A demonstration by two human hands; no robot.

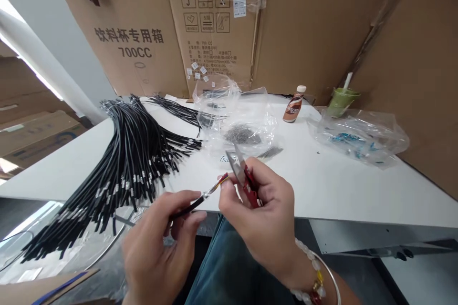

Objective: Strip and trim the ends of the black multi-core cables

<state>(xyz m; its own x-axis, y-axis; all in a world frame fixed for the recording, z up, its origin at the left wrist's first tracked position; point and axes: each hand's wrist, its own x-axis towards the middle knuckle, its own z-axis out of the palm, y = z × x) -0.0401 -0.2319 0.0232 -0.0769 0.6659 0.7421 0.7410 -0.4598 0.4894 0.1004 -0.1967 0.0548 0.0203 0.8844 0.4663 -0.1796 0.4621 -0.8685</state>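
Observation:
My left hand [162,243] is closed around a black cable [191,207], whose stripped end points up and to the right. Bare silvery strands and thin coloured wires [219,183], red and yellow among them, stick out of the black jacket. My right hand [266,214] holds red-handled scissors [250,186] with the blades apart and pointing up and away. Its thumb and forefinger also meet at the tips of the coloured wires. A large bundle of black cables [132,147] lies to the left, hanging over the table's front edge.
On the white table [358,195] lie a clear bag of small metal pieces [243,134] and another bag with blue pieces [352,143]. A brown bottle [294,105] and a green cup [341,102] stand behind. Cardboard boxes [315,28] wall off the back.

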